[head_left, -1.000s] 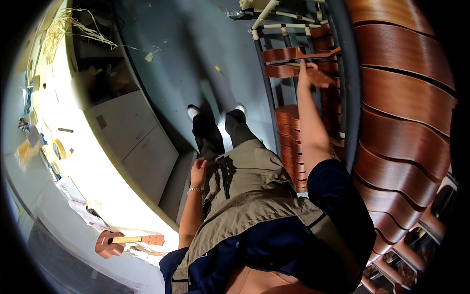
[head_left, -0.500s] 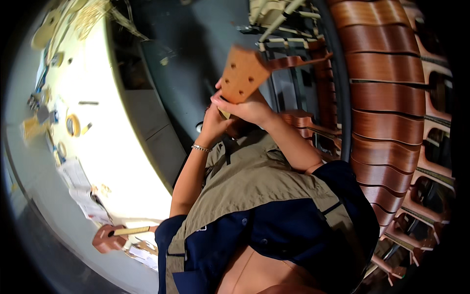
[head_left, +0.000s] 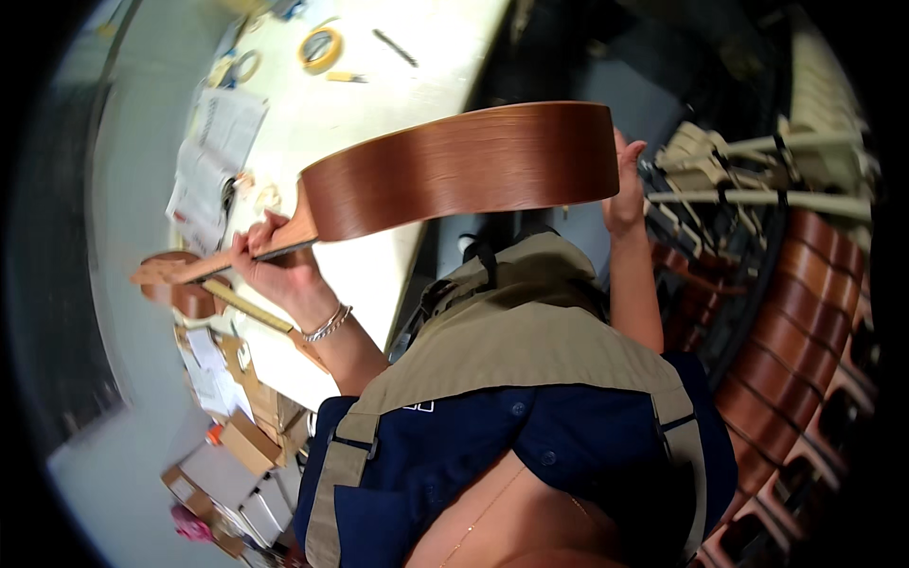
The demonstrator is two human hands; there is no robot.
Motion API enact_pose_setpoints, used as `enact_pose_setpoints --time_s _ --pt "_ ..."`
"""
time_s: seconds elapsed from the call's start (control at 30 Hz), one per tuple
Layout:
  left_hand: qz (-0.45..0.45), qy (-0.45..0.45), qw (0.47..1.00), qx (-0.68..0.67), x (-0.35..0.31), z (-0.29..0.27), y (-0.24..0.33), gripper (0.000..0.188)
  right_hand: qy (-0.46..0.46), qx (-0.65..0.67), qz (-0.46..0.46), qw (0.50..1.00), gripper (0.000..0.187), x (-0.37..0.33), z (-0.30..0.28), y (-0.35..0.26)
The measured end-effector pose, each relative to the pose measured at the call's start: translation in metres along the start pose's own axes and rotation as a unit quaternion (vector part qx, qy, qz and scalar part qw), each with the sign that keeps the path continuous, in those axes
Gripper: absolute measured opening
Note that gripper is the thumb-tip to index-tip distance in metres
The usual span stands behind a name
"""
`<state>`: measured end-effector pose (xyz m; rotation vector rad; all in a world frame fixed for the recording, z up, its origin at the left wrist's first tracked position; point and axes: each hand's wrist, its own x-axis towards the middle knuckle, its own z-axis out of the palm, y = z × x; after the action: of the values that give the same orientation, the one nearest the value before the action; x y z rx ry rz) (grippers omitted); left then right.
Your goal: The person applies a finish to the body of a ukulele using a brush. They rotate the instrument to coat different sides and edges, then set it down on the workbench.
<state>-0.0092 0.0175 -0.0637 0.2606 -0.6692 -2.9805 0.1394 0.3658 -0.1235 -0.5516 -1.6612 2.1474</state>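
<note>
Cream-white and flat, the worktop [head_left: 431, 83] stretched across the person's left, its edge bent by the lens. On the right, a row of wooden bodies [head_left: 791, 341] stood packed side by side, their reddish-brown sides curving in glossy waves with dark gaps between. Tan, creased cloth covered the person's front as a bib [head_left: 530, 355] over a dark blue shirt [head_left: 464, 426].

The ukulele [head_left: 464, 170] was held up in front of the person, partly over the worktop, side face showing: brown wood with fine streaks running lengthwise, gently waisted, edged by a paler rim. Its slim, lighter neck sloped down to the left. Behind its headstock lay a second ukulele [head_left: 194, 303], partly hidden, with a yellowish fingerboard.

Thin printed papers [head_left: 204, 185] lay loosely overlapped on the worktop's far side. The left hand [head_left: 284, 275] was wrapped around the neck just beside the body. The right hand [head_left: 625, 189] was spread at the rounded tail end, thumb standing apart; whether its palm pressed the wood could not be told.

Smaller still were a ring-shaped yellow tape roll [head_left: 320, 49], a slender dark stick [head_left: 395, 47] and a metallic linked bracelet [head_left: 329, 324] on the left wrist.
</note>
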Motion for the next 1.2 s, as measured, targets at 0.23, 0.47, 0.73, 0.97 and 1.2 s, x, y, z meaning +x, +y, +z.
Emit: enact_pose_setpoints --time_s 0.23,0.47,0.73,0.97,1.2 --pt "0.034 0.118 0.982 -0.141 -0.057 -0.044 0.118 0.025 -0.355 0.214 0.057 0.908 0.090 0.049 0.158 0.007" --pt "0.261 0.355 0.898 -0.021 -0.157 -0.102 0.134 0.023 -0.580 0.137 0.074 0.799 0.080 0.062 0.245 0.014" --pt "0.360 0.326 0.826 -0.287 -0.225 -0.116 0.045 0.039 -0.714 0.101 0.065 0.690 0.073 0.069 0.265 0.007" --pt "0.416 0.442 0.761 -0.229 -0.245 -0.122 0.010 0.026 -0.725 0.117 -0.061 0.676 0.079 0.101 0.266 0.026" --pt "0.505 0.388 0.749 0.184 -0.167 -0.019 -0.004 0.044 -0.598 -0.011 0.311 0.739 0.056 0.111 0.265 0.063"
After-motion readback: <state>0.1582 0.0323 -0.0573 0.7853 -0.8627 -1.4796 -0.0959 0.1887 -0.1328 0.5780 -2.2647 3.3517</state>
